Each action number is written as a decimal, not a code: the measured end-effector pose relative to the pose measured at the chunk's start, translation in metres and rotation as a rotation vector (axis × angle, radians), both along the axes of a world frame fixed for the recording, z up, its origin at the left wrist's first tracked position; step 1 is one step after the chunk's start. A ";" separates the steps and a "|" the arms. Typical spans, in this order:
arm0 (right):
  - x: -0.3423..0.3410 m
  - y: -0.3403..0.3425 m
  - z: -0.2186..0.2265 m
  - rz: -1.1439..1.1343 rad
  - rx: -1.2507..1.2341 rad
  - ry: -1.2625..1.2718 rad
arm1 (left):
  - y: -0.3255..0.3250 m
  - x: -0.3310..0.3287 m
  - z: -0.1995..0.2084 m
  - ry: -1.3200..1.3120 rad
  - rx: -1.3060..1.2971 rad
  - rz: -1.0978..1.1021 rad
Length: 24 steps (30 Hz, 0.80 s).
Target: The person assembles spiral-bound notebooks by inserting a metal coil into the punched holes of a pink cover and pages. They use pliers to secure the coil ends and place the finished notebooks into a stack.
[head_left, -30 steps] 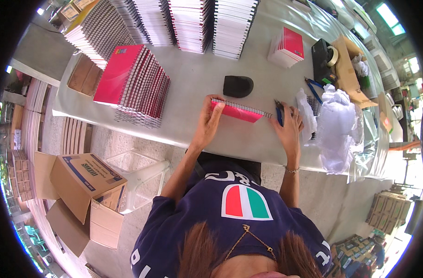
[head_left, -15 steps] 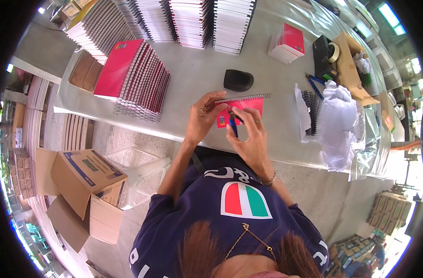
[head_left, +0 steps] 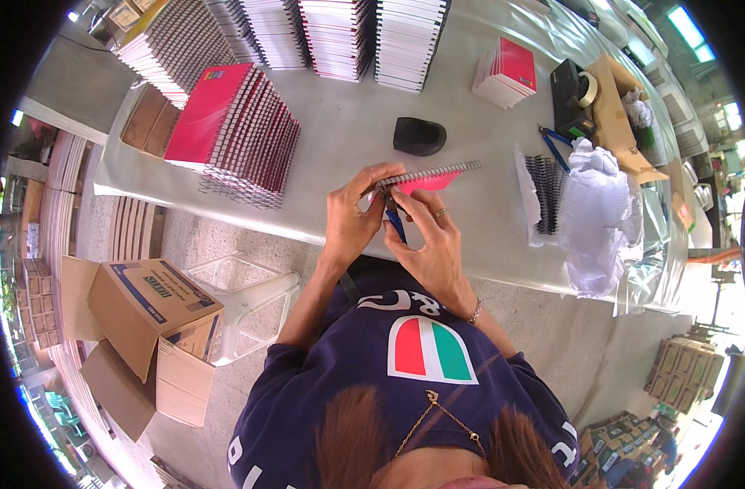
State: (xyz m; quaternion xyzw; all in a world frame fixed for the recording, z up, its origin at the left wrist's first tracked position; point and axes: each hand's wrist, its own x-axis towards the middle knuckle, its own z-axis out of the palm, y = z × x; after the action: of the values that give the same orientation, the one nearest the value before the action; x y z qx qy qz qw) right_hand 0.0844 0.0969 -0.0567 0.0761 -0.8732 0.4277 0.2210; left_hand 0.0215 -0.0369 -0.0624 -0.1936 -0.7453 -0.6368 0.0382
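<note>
A small red notebook (head_left: 438, 182) is held tilted above the near edge of the table, its dark spiral coil (head_left: 446, 171) running along the upper edge and sticking out past the right end. My left hand (head_left: 352, 216) pinches the notebook at its left end, with fingers on the coil. Blue-handled cutters (head_left: 396, 226) are in my right hand (head_left: 434, 244), their jaws close to the coil's left end. Fingers partly hide the jaws and that coil end. Just beyond my hands lies a black rounded block (head_left: 420, 137).
Red spiral notebooks (head_left: 213, 122) are stacked at left, with taller notebook stacks (head_left: 336, 41) behind. At right are unbound red booklets (head_left: 507, 73), a tape dispenser (head_left: 570, 102), more blue-handled cutters (head_left: 558, 153), loose coils (head_left: 545, 196) and crumpled paper (head_left: 597, 220). An opened carton (head_left: 132, 306) stands beside a stool (head_left: 262, 297).
The notebook has tipped up so its coil edge shows more and its cover less. My right hand with the cutters has shifted left, closer to my left hand.
</note>
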 end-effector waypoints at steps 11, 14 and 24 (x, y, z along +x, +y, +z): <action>0.003 0.000 -0.004 0.006 -0.015 0.012 | 0.002 -0.006 -0.032 -0.346 0.259 -0.122; 0.003 0.000 -0.006 -0.006 -0.027 0.018 | 0.004 -0.004 -0.032 -0.315 0.265 -0.109; 0.002 -0.003 -0.008 -0.003 -0.006 -0.004 | 0.005 -0.001 -0.030 -0.273 0.283 -0.109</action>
State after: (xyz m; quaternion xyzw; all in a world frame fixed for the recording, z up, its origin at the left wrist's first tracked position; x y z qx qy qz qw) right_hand 0.0867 0.0939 -0.0648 0.0731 -0.8725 0.4300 0.2202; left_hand 0.0208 -0.0320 -0.0926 -0.1380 -0.6349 -0.7568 -0.0708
